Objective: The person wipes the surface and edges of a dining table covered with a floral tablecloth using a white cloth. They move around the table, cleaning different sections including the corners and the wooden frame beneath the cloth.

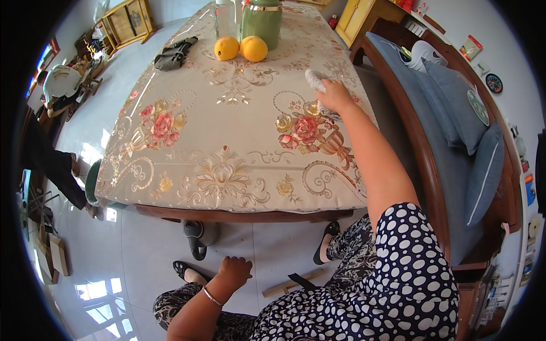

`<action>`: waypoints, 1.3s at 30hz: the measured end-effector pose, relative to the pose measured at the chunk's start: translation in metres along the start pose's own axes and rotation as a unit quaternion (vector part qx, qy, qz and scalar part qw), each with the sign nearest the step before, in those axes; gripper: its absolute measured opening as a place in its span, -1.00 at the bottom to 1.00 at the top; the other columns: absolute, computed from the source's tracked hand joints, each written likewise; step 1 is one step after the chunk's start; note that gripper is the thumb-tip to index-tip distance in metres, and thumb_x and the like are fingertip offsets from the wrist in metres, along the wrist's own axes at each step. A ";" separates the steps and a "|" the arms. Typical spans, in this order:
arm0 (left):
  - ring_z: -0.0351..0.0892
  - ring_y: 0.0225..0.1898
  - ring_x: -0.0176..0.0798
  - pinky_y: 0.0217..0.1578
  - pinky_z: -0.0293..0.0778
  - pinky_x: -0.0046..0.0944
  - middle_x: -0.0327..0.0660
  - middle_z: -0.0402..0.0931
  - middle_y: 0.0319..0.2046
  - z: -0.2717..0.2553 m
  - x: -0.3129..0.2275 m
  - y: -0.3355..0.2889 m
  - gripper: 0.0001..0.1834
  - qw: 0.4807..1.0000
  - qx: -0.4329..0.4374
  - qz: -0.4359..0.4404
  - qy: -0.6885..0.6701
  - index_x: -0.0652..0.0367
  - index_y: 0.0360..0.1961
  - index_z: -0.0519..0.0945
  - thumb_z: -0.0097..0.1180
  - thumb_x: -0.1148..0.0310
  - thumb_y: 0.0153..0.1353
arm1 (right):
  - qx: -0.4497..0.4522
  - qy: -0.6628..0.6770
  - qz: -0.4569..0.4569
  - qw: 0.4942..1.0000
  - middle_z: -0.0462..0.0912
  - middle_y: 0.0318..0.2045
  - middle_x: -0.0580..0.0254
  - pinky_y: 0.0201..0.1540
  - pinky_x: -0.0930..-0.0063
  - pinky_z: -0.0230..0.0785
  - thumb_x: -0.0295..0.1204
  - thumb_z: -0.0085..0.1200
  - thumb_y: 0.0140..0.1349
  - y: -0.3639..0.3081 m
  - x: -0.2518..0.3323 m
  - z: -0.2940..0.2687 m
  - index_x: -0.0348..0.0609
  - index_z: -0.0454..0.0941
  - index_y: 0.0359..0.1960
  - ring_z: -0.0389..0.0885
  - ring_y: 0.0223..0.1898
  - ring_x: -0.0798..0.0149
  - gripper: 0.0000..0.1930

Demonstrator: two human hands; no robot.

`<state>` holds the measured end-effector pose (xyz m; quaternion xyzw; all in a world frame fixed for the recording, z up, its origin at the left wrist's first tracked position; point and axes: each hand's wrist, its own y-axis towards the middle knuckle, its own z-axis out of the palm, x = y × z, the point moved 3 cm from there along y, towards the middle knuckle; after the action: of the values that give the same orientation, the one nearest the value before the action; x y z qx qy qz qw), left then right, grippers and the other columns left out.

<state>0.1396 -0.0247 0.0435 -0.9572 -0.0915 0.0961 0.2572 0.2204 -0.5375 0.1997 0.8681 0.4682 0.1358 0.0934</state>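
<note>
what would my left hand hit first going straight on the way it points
Your left hand would likely meet the brown wooden table edge below the beige floral tablecloth; relative height is unclear.

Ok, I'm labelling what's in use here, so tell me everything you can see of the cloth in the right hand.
The cloth is pale greyish white, soft and slightly fuzzy-looking, like a textile. It is bunched up, not spread flat: one rounded end pokes out past the fingers of the right hand, and another fold shows below the palm. The hand covers its middle, so its full shape is hidden. It lies on the patterned tablecloth, toward the right edge.
</note>
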 end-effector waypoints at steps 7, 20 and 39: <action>0.56 -0.26 -0.13 -0.25 0.42 -0.12 -0.21 0.53 -0.35 -0.004 0.002 0.000 -0.62 1.000 -0.004 -0.002 0.005 0.03 -0.24 0.51 0.15 0.01 0.03 | -0.042 0.090 -0.101 0.990 0.48 -0.01 -0.06 0.18 0.26 0.19 -0.30 0.02 0.06 -0.060 0.010 -0.008 -0.32 0.40 0.03 0.35 0.10 -0.01 -0.51; 0.56 -0.25 -0.11 -0.24 0.41 -0.11 -0.21 0.54 -0.35 0.003 -0.011 0.002 -0.64 1.000 0.007 0.023 0.001 0.02 -0.25 0.51 0.15 0.03 0.04 | -0.036 0.059 -0.166 0.984 0.45 0.03 -0.09 0.21 0.27 0.17 -0.32 0.04 0.09 -0.121 0.030 -0.041 -0.36 0.38 0.03 0.33 0.14 -0.01 -0.51; 0.56 -0.24 -0.12 -0.22 0.41 -0.10 -0.21 0.54 -0.34 -0.004 -0.004 0.000 -0.65 1.000 -0.004 -0.001 0.000 0.03 -0.27 0.51 0.16 0.03 0.04 | -0.035 0.011 -0.161 0.986 0.49 -0.02 -0.07 0.15 0.27 0.24 -0.28 0.04 0.08 -0.122 0.046 -0.041 -0.35 0.41 -0.01 0.38 0.08 0.00 -0.53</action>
<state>0.1364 -0.0275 0.0472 -0.9580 -0.0930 0.0960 0.2538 0.1352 -0.4317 0.2103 0.7759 0.5979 0.1452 0.1393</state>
